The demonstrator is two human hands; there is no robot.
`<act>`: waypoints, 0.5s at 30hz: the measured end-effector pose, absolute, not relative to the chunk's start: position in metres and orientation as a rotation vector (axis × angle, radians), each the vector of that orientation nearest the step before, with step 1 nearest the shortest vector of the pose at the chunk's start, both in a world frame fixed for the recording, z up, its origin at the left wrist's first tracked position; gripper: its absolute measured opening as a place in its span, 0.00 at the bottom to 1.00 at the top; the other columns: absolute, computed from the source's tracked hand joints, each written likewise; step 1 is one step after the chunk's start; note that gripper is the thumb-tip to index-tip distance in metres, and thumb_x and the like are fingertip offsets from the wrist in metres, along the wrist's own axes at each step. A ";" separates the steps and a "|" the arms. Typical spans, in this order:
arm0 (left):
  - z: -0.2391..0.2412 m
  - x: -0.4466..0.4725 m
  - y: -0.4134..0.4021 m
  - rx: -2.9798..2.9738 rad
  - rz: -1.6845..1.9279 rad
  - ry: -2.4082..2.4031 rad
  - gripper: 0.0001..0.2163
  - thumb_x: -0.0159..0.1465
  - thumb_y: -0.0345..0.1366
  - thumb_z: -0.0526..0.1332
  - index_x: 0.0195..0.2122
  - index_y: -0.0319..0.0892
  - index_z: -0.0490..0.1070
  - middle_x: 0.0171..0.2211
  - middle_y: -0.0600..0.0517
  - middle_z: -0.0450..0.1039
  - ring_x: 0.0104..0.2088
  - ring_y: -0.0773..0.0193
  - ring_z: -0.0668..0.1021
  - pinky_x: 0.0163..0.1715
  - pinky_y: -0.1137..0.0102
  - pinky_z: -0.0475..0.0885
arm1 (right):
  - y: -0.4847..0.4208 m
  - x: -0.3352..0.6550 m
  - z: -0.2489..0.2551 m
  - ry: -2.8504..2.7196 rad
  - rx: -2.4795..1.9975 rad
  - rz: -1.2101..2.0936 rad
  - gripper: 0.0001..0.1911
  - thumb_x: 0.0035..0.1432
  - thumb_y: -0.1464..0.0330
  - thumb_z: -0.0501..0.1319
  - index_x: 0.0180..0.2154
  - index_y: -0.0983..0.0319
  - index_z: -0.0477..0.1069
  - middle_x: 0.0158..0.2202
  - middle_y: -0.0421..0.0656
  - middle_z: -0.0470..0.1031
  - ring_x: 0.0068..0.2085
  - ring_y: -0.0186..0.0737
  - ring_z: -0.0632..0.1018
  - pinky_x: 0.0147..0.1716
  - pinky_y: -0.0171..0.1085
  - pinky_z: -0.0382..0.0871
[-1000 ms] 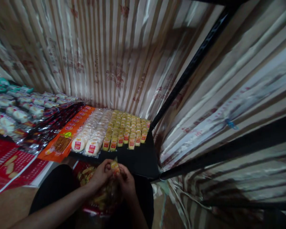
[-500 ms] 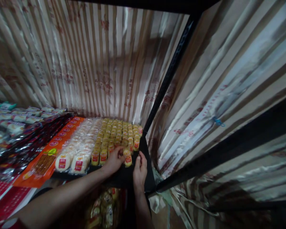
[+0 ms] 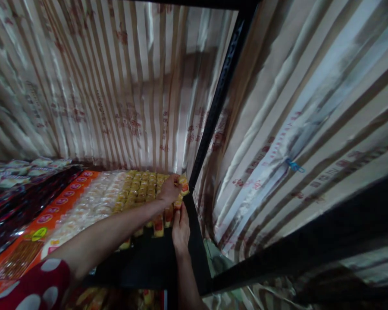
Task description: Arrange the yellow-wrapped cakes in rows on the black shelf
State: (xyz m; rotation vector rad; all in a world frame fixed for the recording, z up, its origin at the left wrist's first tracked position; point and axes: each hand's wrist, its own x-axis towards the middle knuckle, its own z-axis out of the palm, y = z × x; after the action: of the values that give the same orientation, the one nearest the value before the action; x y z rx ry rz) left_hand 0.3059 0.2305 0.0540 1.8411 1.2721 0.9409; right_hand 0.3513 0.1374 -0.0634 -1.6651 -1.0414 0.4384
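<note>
My left hand (image 3: 170,189) reaches across the shelf to the back right corner of the rows of small yellow snack packs (image 3: 141,189), its fingers closed on one of those packs (image 3: 183,185) near the black post. My right hand (image 3: 181,228) rests flat, fingers stretched out, against the front right of the yellow rows on the black shelf (image 3: 148,262). My left arm, in a red sleeve with white dots (image 3: 29,286), crosses over the white round cakes (image 3: 84,206).
Orange snack bags (image 3: 35,224) and dark red packets (image 3: 9,206) lie to the left. A black frame post (image 3: 216,103) rises at the shelf's right corner. Striped cream fabric (image 3: 116,86) hangs behind and to the right. More yellow packs sit below the shelf (image 3: 142,297).
My left hand moved from the front of the yellow rows to their back right corner with a pack. The right hand slid slightly forward. The view tilted upward.
</note>
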 end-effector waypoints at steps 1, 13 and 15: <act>0.053 0.312 0.238 1.867 0.930 1.281 0.14 0.57 0.25 0.55 0.45 0.39 0.66 0.38 0.48 0.75 0.36 0.66 0.76 0.40 0.72 0.70 | 0.137 0.350 -0.064 -1.057 -1.669 0.419 0.34 0.60 0.53 0.40 0.59 0.67 0.56 0.61 0.51 0.58 0.62 0.45 0.59 0.61 0.47 0.48; 0.024 0.342 0.268 2.370 0.647 1.356 0.12 0.56 0.31 0.57 0.42 0.38 0.71 0.45 0.45 0.67 0.46 0.59 0.70 0.48 0.68 0.65 | 0.134 0.348 -0.071 -1.105 -1.677 0.337 0.31 0.62 0.56 0.42 0.60 0.67 0.55 0.60 0.51 0.59 0.61 0.45 0.60 0.60 0.47 0.51; 0.024 0.342 0.269 2.488 0.565 1.371 0.10 0.57 0.30 0.56 0.39 0.37 0.72 0.44 0.44 0.68 0.48 0.57 0.68 0.50 0.68 0.62 | 0.134 0.349 -0.072 -1.107 -1.682 0.332 0.31 0.62 0.56 0.42 0.60 0.67 0.55 0.60 0.52 0.60 0.61 0.46 0.60 0.59 0.47 0.52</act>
State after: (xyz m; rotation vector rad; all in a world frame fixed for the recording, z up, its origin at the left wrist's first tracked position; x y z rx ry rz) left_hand 0.3419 0.2692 0.0236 2.4879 1.3712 0.5650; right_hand 0.3485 0.1341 -0.0722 -1.6819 -1.1072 0.3316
